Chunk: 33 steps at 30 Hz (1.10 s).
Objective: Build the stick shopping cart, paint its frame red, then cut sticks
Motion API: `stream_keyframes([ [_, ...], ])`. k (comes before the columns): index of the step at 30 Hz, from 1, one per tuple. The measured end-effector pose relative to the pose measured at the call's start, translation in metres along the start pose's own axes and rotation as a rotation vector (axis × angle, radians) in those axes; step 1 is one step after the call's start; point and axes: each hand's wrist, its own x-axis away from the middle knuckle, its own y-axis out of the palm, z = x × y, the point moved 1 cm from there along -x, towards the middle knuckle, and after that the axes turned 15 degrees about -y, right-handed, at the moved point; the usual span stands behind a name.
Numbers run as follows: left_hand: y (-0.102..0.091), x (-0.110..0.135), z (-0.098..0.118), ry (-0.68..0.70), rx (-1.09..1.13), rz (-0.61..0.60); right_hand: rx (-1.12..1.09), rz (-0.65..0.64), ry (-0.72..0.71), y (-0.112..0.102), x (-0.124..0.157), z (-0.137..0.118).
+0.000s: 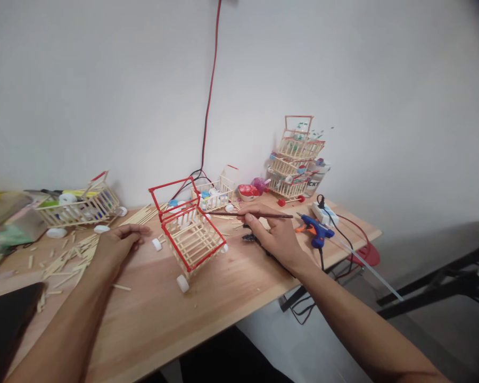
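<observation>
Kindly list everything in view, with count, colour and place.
Front cart: one, pale and red, centre
Other carts: five, mostly pale, rear
Paintbrush: one, dark red, centre
Sticks: many, pale, left
Dish: one, red inside, rear
Bucket: one, white, right rear
Glue gun: one, blue, right
Power strip: one, white, right
Cable: one, red-black, wall
Stool: one, red, right
Slab: one, black, lower left
Table: one, brown, foreground
Left hand: one, bare, near sticks
Right hand: one, bare, holding paintbrush
</observation>
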Motion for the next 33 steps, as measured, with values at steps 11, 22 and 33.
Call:
stream_keyframes([
  [11, 0.001, 0.006, 0.005, -0.018, -0.011, 0.013, 0.037, -0.071, 0.012, -0.024, 0.013, -0.009],
  [22, 0.001, 0.0, -0.001, -0.011, -0.013, -0.006, 0.075, -0.134, -0.002, -0.047, 0.021, -0.019],
  [33, 0.003, 0.002, 0.001, -0.033, 0.048, -0.013, 0.057, -0.134, -0.009, -0.057, 0.021, -0.024],
])
